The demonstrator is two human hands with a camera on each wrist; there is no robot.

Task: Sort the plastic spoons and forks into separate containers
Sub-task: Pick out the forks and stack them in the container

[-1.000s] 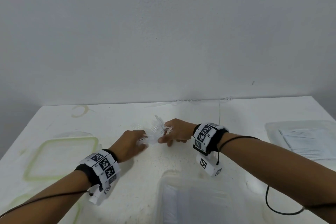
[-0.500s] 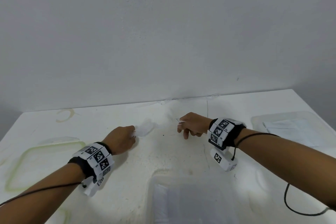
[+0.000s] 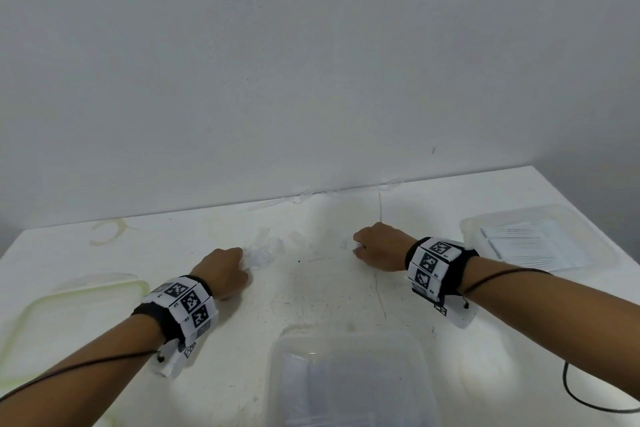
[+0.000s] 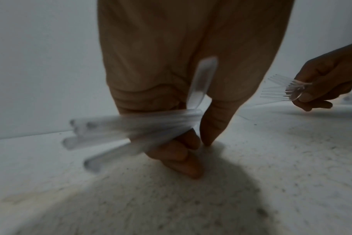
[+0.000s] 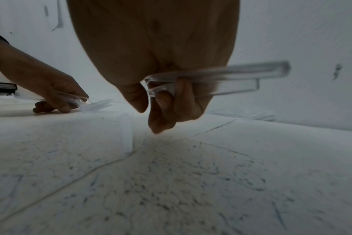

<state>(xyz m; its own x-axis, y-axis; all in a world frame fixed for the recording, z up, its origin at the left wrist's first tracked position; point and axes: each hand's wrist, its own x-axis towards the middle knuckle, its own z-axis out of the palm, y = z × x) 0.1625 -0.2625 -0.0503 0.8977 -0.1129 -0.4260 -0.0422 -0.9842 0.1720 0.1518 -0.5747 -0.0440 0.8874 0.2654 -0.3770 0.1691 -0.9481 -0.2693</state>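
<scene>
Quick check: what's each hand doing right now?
Left hand: grips a bundle of clear plastic cutlery.
Right hand: grips clear plastic forks.

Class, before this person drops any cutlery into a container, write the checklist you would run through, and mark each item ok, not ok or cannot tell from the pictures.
1. Right hand has a firm hold: ok, its fingers curl round clear forks.
2. Right hand holds forks only: cannot tell; tines show, but the handles are blurred.
3. Left hand has a firm hold: ok, it grips a clear cutlery bunch.
4. Left bunch is one kind: cannot tell; tines show in the right wrist view, the rest is blurred.
5. Right-side container is open and reachable: ok.
6. Near container is open: cannot tell; it is hazy.
</scene>
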